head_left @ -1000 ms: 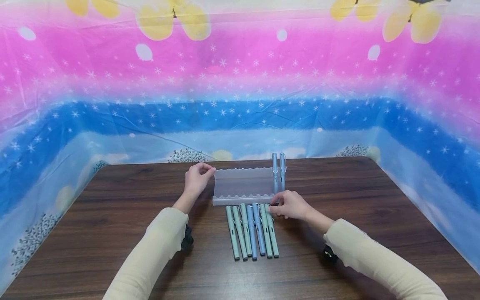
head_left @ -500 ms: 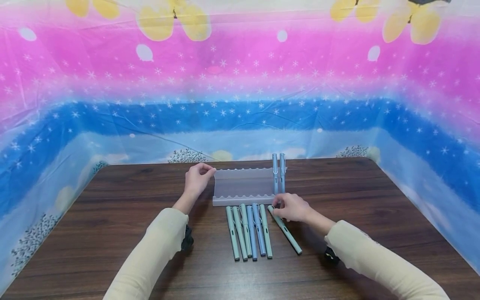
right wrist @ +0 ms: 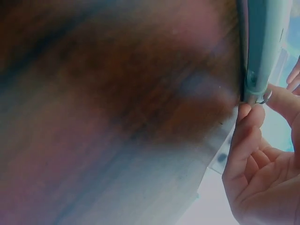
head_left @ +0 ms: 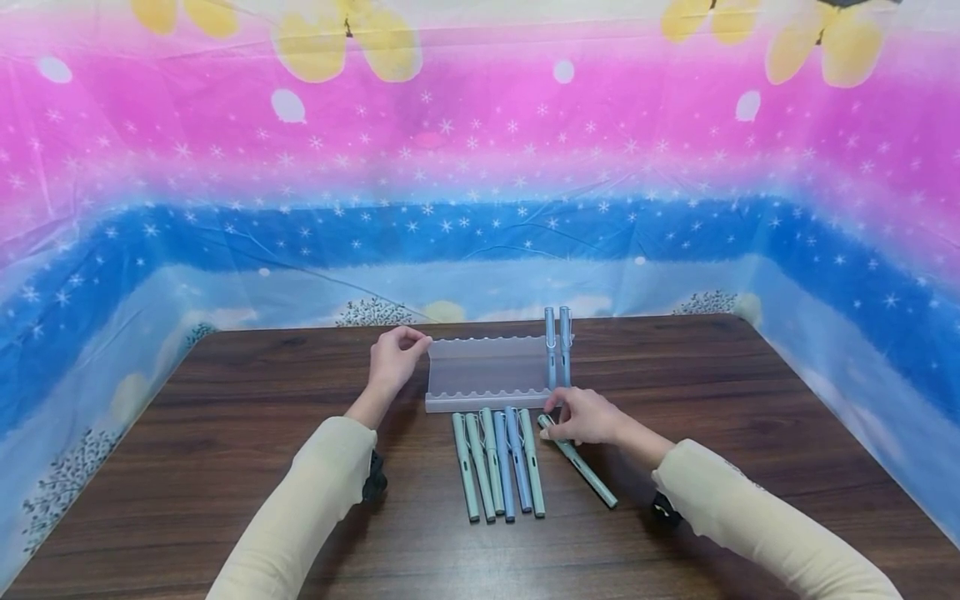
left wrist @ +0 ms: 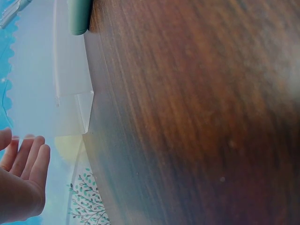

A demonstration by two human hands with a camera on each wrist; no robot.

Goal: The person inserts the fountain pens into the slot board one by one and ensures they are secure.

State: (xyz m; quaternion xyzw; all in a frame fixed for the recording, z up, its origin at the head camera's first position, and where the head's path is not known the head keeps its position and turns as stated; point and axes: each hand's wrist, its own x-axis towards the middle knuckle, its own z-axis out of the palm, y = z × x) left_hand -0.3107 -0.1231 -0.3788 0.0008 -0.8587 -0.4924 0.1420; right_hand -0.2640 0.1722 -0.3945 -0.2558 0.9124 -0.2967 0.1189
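A translucent pen rack with notched edges stands toward the back of the table. My left hand pinches its upper left corner between thumb and fingers. Two light blue pens lean upright in the notches at its right end. With thumb and fingertips, my right hand pinches the clip end of a green pen, which slants away to the lower right. That pen fills the upper right of the right wrist view. Left of it lies a row of green pens and blue pens, side by side before the rack.
The dark wooden table stretches out on both sides of the pens. A patterned cloth hangs around its back and sides. Black wrist cameras sit under both sleeves.
The rightmost green pen has come apart from the row, its lower end swinging to the right. My right hand has shifted slightly right and nearer. My left hand and the rack stay put.
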